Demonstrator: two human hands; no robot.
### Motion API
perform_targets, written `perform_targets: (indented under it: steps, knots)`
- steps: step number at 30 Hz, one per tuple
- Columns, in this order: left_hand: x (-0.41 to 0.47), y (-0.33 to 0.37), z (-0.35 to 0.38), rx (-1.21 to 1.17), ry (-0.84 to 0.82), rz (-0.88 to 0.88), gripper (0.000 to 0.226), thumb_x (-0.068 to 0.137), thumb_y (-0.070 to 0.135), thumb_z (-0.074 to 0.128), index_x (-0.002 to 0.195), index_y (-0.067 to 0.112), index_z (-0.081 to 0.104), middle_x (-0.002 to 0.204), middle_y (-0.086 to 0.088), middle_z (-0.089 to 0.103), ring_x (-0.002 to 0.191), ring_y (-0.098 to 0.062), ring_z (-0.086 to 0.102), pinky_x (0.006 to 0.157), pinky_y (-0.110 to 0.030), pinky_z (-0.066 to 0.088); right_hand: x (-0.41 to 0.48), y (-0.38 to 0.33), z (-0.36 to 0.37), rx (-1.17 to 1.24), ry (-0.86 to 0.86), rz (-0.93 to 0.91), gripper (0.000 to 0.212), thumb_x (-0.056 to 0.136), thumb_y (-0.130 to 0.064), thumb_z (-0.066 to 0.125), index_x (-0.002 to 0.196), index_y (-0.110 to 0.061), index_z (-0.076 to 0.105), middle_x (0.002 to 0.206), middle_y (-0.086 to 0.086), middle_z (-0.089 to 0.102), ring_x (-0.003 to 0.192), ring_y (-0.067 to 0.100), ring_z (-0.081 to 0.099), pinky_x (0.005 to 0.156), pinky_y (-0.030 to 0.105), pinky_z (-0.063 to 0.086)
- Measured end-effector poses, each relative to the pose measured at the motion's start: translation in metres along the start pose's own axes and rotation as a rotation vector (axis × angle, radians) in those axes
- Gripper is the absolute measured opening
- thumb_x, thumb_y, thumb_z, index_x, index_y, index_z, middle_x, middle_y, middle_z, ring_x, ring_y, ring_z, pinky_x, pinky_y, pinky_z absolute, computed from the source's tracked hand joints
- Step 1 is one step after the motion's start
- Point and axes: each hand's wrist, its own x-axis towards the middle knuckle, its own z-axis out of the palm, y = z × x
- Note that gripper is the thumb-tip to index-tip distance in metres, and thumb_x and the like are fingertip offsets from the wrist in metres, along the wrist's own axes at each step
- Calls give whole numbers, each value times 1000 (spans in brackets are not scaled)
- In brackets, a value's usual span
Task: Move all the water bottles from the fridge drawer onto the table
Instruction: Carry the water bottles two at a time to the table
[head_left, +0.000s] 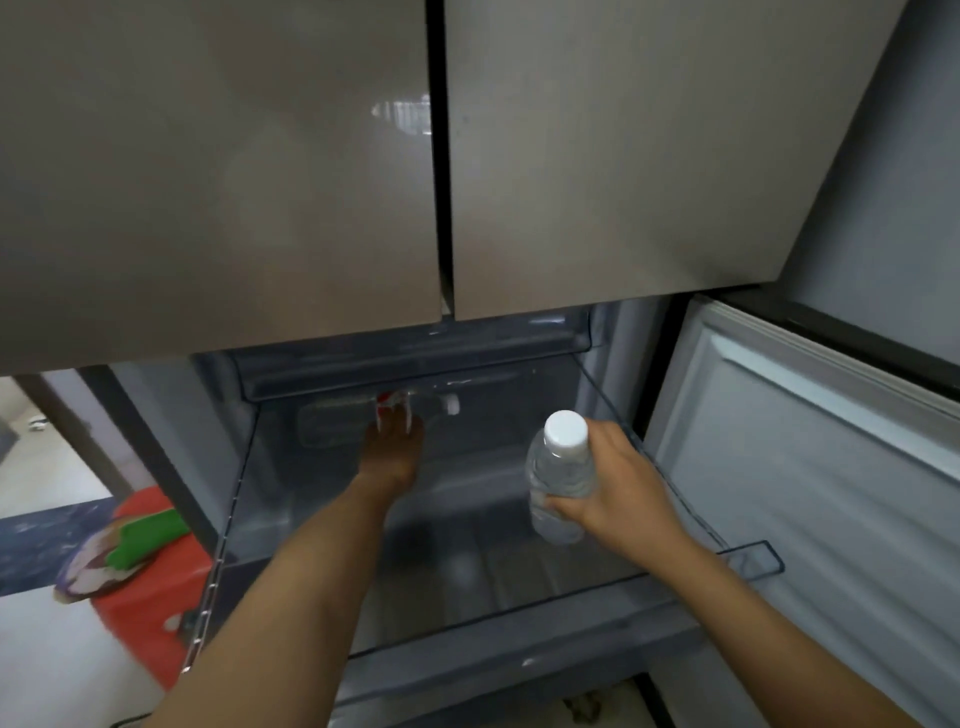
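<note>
The clear fridge drawer (244, 499) stands pulled out below the closed upper doors. My right hand (618, 483) grips a clear water bottle (558, 467) with a white cap, upright, above the drawer's right side. A second bottle (415, 408), with a red-and-white label and a white cap, lies on its side at the drawer's far end. My left hand (392, 447) reaches onto that bottle; its fingers are blurred and partly hidden, so the grip is unclear.
Two closed grey fridge doors (311, 156) hang overhead. The open lower door (810, 493) stands on the right. At the left, a red round object (156, 587) carries a green item and cloth. A pale floor shows further left.
</note>
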Motion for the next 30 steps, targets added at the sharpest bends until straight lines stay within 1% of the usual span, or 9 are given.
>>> perform_targets:
  steps: [4, 13, 16, 18, 20, 22, 25, 28, 30]
  knots:
    - [18, -4, 4, 13, 3, -33, 60, 95, 12, 38, 147, 8, 8, 155, -19, -1, 142, -36, -2, 113, -47, 10, 11, -1, 0, 8, -1, 19, 66, 69, -29, 77, 125, -24, 43, 103, -12, 38, 102, 12, 48, 77, 23, 33]
    - [38, -8, 0, -10, -37, -132, 86, 88, 19, 54, 147, 18, -7, 152, -24, 5, 140, -39, 8, 109, -50, 19, 17, 5, 5, 24, 30, 56, 65, 66, -25, 80, 121, -20, 46, 103, -8, 44, 93, 7, 43, 78, 23, 33]
    - [38, -6, -2, -18, -22, -189, 81, 86, 16, 53, 147, 13, 0, 150, -19, 14, 139, -36, 11, 110, -47, 17, 15, 6, 6, -4, 18, 71, 64, 67, -27, 79, 121, -20, 46, 101, -8, 43, 96, 10, 46, 78, 25, 35]
    - [31, -4, 2, 12, 4, -189, 72, 84, 18, 58, 143, 8, 19, 147, -16, 23, 136, -35, 20, 108, -44, 21, 15, 7, 6, -1, 18, 82, 64, 67, -27, 79, 122, -20, 45, 102, -9, 43, 98, 12, 47, 78, 24, 34]
    - [25, -3, 6, 73, 66, -164, 62, 67, 26, 75, 121, 7, 51, 125, -21, 48, 115, -39, 47, 97, -44, 38, 15, 7, 7, 13, 22, 94, 65, 67, -26, 79, 122, -20, 45, 104, -8, 44, 101, 14, 49, 79, 25, 36]
    - [23, -6, 5, 141, 78, -104, 63, 44, 25, 88, 98, 4, 64, 106, -25, 61, 89, -41, 61, 79, -43, 51, 17, 8, 7, 32, 31, 120, 67, 67, -26, 79, 124, -20, 45, 110, -4, 48, 104, 17, 50, 82, 26, 38]
    - [12, -9, 2, 181, 29, 15, 52, 83, 20, 60, 128, 3, 42, 133, -21, 46, 115, -36, 49, 99, -41, 36, 17, 7, 8, 46, 36, 162, 69, 67, -27, 80, 126, -19, 44, 115, -1, 48, 107, 19, 51, 82, 26, 39]
    - [-7, -6, -11, 168, 46, 102, 57, 75, 28, 70, 124, 9, 49, 118, -14, 58, 106, -31, 54, 93, -34, 43, 16, 5, 8, 35, 24, 200, 72, 69, -27, 79, 130, -18, 41, 122, 3, 46, 111, 23, 51, 82, 26, 37]
    - [-20, -2, -16, 147, -24, 181, 63, 78, 25, 66, 132, 8, 39, 127, -14, 50, 115, -30, 49, 97, -33, 37, 14, 3, 7, 38, -6, 216, 74, 70, -27, 78, 132, -16, 39, 127, 5, 44, 113, 24, 50, 82, 25, 36]
